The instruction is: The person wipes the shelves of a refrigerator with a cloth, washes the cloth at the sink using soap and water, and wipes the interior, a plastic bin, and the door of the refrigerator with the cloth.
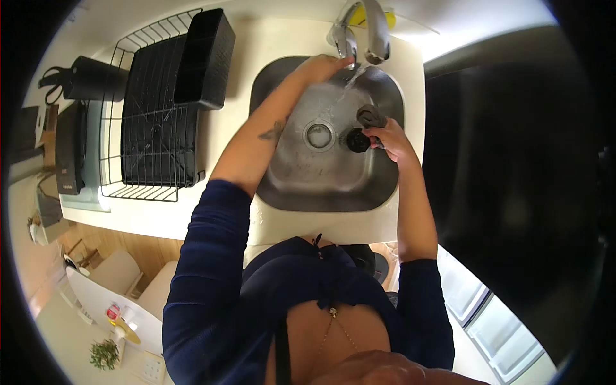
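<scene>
A stainless steel sink (pixel 282 183) lies in front of me, and a thin stream of water runs into it from the chrome faucet (pixel 377 38). My left hand (pixel 324 67) reaches across to the back of the sink, its fingertips closed at the faucet handle (pixel 346 48). Over the sink's right side, my right hand (pixel 390 138) is closed on a crumpled dark grey cloth (pixel 370 116). A small round black object (pixel 358 140) sits at its fingers, held with the cloth; its kind is unclear. The drain (pixel 319 135) shows between my arms.
Left of the sink stands a black wire dish rack (pixel 144 192) with a black tray and a tall black holder (pixel 205 61). Farther left are black-handled scissors (pixel 54 83) in a dark container (pixel 96 78). Something yellow (pixel 385 19) lies behind the faucet. A large black surface (pixel 500 160) borders the counter's right.
</scene>
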`<move>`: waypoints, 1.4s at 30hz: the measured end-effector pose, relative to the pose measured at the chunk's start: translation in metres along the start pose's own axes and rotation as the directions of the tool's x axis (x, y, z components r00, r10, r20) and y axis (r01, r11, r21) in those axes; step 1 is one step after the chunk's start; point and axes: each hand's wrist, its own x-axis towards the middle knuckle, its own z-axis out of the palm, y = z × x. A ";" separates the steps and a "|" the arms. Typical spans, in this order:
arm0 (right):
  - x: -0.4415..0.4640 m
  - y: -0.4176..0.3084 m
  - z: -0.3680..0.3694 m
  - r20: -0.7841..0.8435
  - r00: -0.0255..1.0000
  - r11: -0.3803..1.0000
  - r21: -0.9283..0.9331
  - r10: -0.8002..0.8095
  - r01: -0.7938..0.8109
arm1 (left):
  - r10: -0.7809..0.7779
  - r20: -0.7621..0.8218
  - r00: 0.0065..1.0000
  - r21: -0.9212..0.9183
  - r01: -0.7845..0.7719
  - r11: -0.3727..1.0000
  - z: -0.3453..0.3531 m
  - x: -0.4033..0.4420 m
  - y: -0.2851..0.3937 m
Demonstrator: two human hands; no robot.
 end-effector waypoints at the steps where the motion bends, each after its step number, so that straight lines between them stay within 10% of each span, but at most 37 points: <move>1: 0.007 0.007 0.000 0.061 0.994 0.996 0.033 0.086 -0.088 | -0.087 -0.196 0.977 0.027 0.094 0.995 0.005 -0.012 0.016; 2: 0.013 0.013 0.001 0.121 0.979 0.982 0.066 0.166 -0.174 | -0.154 -0.384 0.910 0.036 0.182 0.983 0.016 -0.035 0.038; 3: 0.018 0.020 0.005 0.101 0.984 0.984 0.092 0.144 -0.154 | 0.137 -0.401 0.906 0.223 -0.049 0.974 0.031 -0.058 0.051; 4: 0.022 0.026 0.010 0.271 0.952 0.975 0.127 0.145 -0.184 | 0.423 -0.360 0.831 0.399 -0.273 0.875 0.046 -0.082 0.061; 6: 0.016 0.018 0.028 0.442 0.896 0.998 0.017 0.048 -0.062 | 0.469 -0.161 0.869 0.615 -0.283 0.736 0.071 -0.125 0.090; 8: 0.028 0.039 0.058 0.408 0.858 0.833 -0.317 -0.313 0.454 | 0.099 -0.137 0.986 0.398 -0.037 0.917 0.098 -0.120 0.058; 10: 0.013 0.031 0.090 0.288 0.814 0.288 -0.832 -0.505 0.474 | -0.071 -0.144 0.987 0.508 0.136 0.850 0.091 -0.121 0.051; 11: -0.006 0.018 0.099 0.089 0.875 0.477 -0.809 -0.476 0.342 | 0.012 -0.121 0.993 0.524 0.054 0.850 0.085 -0.127 0.057; 16: -0.029 0.012 0.110 0.293 0.828 0.252 -0.857 -0.477 0.449 | 0.186 -0.071 0.980 -0.012 -0.187 0.982 0.097 -0.143 0.012; 18: -0.028 0.024 0.113 0.432 0.679 0.026 -0.833 -0.593 0.553 | -0.389 0.222 0.894 -0.313 0.443 0.840 0.087 -0.164 0.047; 19: -0.026 0.032 0.116 0.439 0.598 -0.041 -0.827 -0.670 0.561 | -0.364 0.243 0.899 -0.288 0.425 0.858 0.089 -0.171 0.040; 23: -0.019 0.046 0.134 0.266 0.619 0.041 -0.899 -0.739 0.436 | -0.275 0.387 0.880 -0.570 0.463 0.679 0.082 -0.177 0.026; 25: -0.014 0.057 0.147 -0.075 0.613 0.274 -0.932 -0.787 0.237 | -0.293 0.407 0.865 -0.570 0.491 0.659 0.081 -0.185 0.016; 28: -0.032 0.061 0.153 -0.321 0.613 0.472 -0.876 -0.722 0.098 | -0.191 0.140 0.971 0.047 0.187 0.981 0.086 -0.176 -0.093; 31: -0.062 0.063 0.144 -0.326 0.724 0.530 -0.845 -0.608 0.065 | -0.194 -0.128 0.973 0.337 0.227 0.914 0.093 -0.182 -0.087; 35: -0.096 0.079 0.142 -0.309 0.776 0.654 -0.737 -0.549 0.170 | -0.273 -0.003 0.962 0.375 0.254 0.892 0.110 -0.186 -0.084; 37: -0.101 0.086 0.142 -0.282 0.726 0.634 -0.727 -0.628 0.265 | 0.087 0.288 0.954 0.503 -0.228 0.834 0.119 -0.192 -0.097; 41: -0.132 0.088 0.141 -0.339 0.818 0.862 -0.384 -0.465 0.331 | 0.166 -0.021 0.986 0.297 -0.152 0.943 0.124 -0.206 -0.079; 42: -0.141 0.090 0.139 -0.336 0.819 0.862 -0.380 -0.466 0.335 | -0.054 -0.065 0.996 -0.044 0.051 0.998 0.121 -0.210 -0.076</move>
